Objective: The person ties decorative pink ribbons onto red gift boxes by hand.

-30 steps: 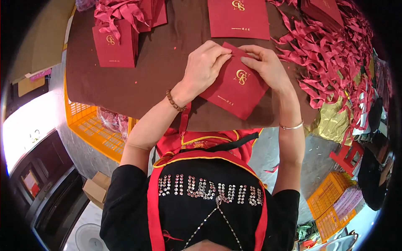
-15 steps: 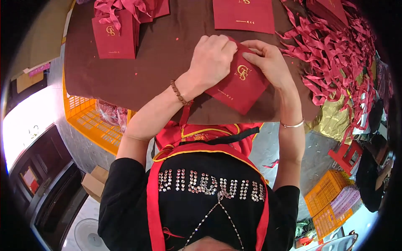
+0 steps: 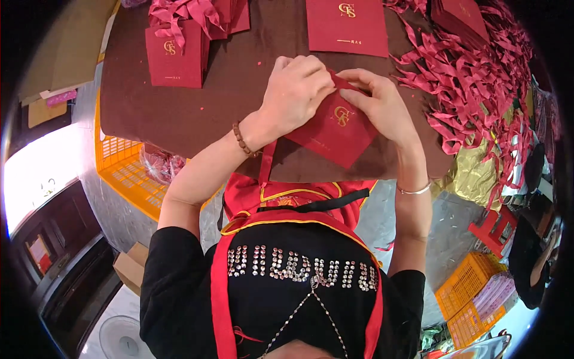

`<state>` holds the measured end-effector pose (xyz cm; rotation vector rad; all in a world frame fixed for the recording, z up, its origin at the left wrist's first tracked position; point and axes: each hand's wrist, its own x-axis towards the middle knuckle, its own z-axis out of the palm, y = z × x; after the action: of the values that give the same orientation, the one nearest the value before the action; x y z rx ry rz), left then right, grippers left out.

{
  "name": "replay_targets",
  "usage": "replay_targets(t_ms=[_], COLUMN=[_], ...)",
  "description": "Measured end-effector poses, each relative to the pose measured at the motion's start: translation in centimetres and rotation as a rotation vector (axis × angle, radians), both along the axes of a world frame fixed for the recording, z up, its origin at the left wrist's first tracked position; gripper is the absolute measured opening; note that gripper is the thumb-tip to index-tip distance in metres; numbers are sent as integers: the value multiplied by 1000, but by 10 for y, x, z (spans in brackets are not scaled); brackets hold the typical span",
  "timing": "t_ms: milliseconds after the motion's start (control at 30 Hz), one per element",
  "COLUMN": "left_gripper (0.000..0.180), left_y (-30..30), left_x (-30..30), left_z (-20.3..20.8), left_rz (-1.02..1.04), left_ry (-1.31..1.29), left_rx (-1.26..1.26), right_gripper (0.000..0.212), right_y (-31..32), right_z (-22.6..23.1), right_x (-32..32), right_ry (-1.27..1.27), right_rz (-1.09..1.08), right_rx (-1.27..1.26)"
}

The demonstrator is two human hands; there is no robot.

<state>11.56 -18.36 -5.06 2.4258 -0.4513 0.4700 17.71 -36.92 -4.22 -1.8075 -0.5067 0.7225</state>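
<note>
Left hand (image 3: 299, 93) and right hand (image 3: 382, 103) are pinching the red bag (image 3: 341, 133) near its twelve-o'clock corner; light pressure should be avoiding creases.

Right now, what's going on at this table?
The person's left hand and right hand are at the far end of a red bag, held at an angle; their exact finger work is partly hidden. On the brown table, another bag lies just beyond, a bag stack at left, and heaped ribbons at right.
</note>
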Motion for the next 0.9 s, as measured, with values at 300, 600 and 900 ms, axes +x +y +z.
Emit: replay_targets(t_ms=[300, 600, 900], left_gripper=[21, 26, 20], left_y=[34, 36, 23], left_x=[29, 65, 58], left_z=[23, 32, 6], left_rz=[-261, -727, -486], left_ry=[679, 1107, 1032], left_rx=[-202, 17, -296], right_gripper=[17, 17, 18], right_y=[11, 14, 6], right_z=[32, 35, 26], right_x=[-27, -34, -20], right_ry=[-499, -470, -336], right_rz=[67, 114, 115], right_rx=[-156, -71, -154])
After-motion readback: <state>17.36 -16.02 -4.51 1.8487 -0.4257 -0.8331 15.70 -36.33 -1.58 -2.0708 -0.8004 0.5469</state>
